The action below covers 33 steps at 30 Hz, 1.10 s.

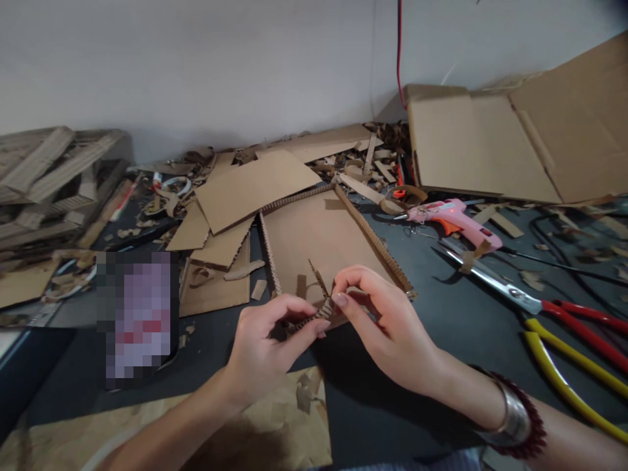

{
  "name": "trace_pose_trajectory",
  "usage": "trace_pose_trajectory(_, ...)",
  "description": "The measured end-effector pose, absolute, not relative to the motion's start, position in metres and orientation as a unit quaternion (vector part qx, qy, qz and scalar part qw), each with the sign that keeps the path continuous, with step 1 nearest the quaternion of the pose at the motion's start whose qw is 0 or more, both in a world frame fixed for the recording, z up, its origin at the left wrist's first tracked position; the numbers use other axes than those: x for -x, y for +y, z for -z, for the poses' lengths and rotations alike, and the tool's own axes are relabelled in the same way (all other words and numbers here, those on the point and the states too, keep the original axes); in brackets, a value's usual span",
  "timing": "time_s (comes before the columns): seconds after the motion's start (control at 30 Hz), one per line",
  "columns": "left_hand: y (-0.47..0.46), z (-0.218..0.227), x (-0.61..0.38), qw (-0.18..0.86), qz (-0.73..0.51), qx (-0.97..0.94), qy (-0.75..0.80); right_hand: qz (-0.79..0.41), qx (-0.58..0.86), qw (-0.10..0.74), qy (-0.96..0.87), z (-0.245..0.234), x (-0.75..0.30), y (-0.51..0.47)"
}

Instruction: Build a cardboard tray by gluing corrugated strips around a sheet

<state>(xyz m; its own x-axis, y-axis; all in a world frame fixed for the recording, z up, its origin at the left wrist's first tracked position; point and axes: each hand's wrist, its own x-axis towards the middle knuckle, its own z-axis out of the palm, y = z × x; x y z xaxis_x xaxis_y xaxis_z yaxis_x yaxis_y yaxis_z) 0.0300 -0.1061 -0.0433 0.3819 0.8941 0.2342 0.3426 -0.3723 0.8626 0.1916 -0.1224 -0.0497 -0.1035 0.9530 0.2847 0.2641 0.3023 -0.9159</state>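
My left hand (272,340) pinches a narrow corrugated cardboard strip (321,311) between thumb and fingers. Close beside it, my right hand (377,314) has its thumb and forefinger pressed together at the strip's upper part. A thin end of the strip sticks up above the fingers; some of it is hidden by them. Both hands are over the near edge of a flat cardboard panel (314,229). Corrugated edging stands along the panel's left, far and right sides.
Right of the panel lie a pink glue gun (454,219) and large shears (500,281) with red handles, near yellow handles (564,376). An opened cardboard box (481,144) stands behind. Cardboard sheets (250,186) and scraps are at left, with a blurred-out object (140,317).
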Motion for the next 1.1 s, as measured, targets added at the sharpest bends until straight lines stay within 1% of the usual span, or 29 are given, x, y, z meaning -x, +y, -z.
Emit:
trace_pose_trajectory(0.53, -0.1068, 0.0428, -0.0310, 0.389, -0.357, -0.731, 0.432, -0.329, 0.484, 0.482, -0.652, 0.0508, -0.1913, -0.1223)
trace_pose_trajectory(0.73, -0.1069, 0.0421, -0.0310, 0.380, -0.356, -0.740, 0.426, -0.348, 0.474, 0.486, -0.646, 0.0507, -0.1925, -0.1213)
trace_pose_trajectory(0.9, -0.1063, 0.0411, -0.0300, 0.348, -0.366, -0.752, 0.424, -0.366, 0.455, 0.497, -0.641, 0.0492, -0.1946, -0.1190)
trace_pose_trajectory(1.0, -0.1070, 0.0421, -0.0289, 0.364, -0.369, -0.751, 0.409, -0.367, 0.458, 0.492, -0.643, 0.0501, -0.1952, -0.1175)
trace_pose_trajectory(1.1, -0.1075, 0.0438, -0.0274, 0.372, -0.367, -0.759, 0.390, -0.393, 0.455, 0.481, -0.638, 0.0508, -0.1954, -0.1164)
